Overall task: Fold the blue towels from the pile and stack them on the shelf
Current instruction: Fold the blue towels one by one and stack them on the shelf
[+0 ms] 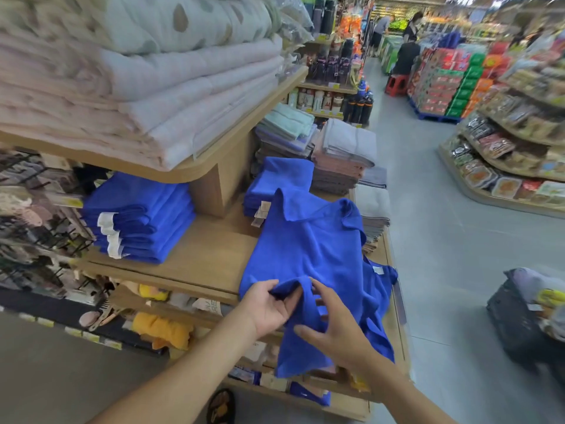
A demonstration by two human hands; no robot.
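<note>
Hands [269, 304] w/ blue towel [312, 240], shop shelf [208, 249]

My left hand [270, 309] has its fingertips tucked under a fold of the towel [308, 246], out of sight. My right hand [334, 330] shows only its back; whether it touches the cloth I can't tell. The quilts [128, 75] are blurred and cut off at the top and left edges. The dark shape [526, 319] at the right edge is blurred too. Tags [108, 237] on the stack [146, 215] are too small to read.
</note>
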